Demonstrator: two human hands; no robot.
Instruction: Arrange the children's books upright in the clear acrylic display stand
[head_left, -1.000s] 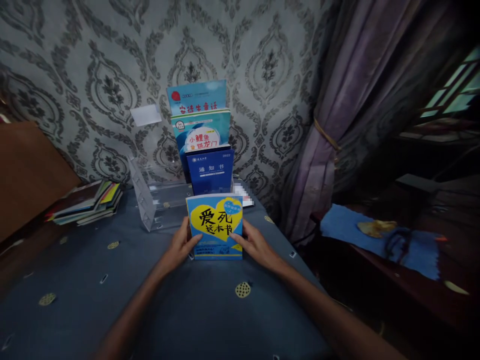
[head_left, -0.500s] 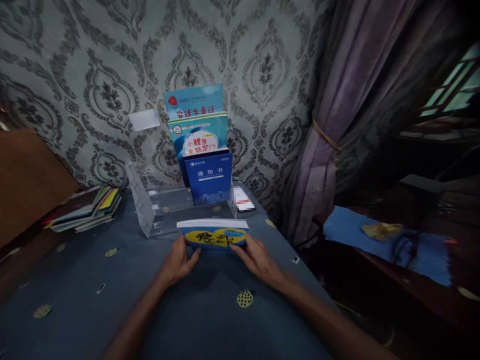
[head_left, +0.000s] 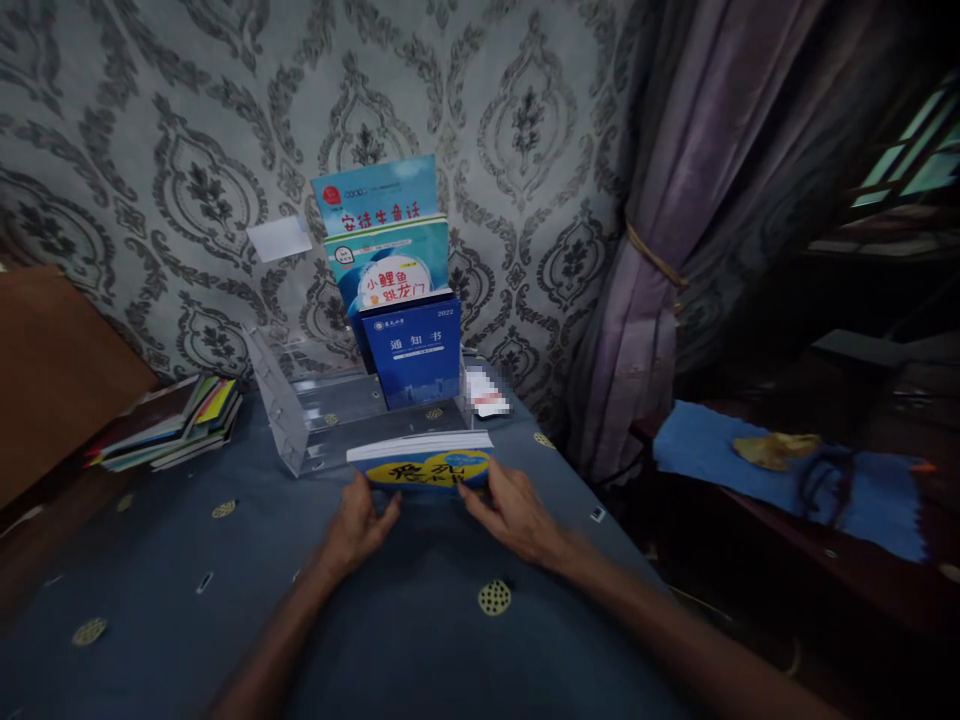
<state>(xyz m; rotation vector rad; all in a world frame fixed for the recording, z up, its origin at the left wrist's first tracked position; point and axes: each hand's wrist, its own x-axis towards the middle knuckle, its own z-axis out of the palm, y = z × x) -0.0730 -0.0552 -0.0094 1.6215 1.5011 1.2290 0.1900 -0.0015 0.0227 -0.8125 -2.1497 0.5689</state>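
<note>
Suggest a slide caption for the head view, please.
Left hand and right hand hold a tilted book before a clear rack of standing books.

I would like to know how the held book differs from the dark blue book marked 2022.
The held book is gripped by the left hand and right hand; the 2022 book stands in the clear rack. The held book has black characters on yellow; the 2022 book, white ones on dark blue. Both covers include blue and Chinese characters.
</note>
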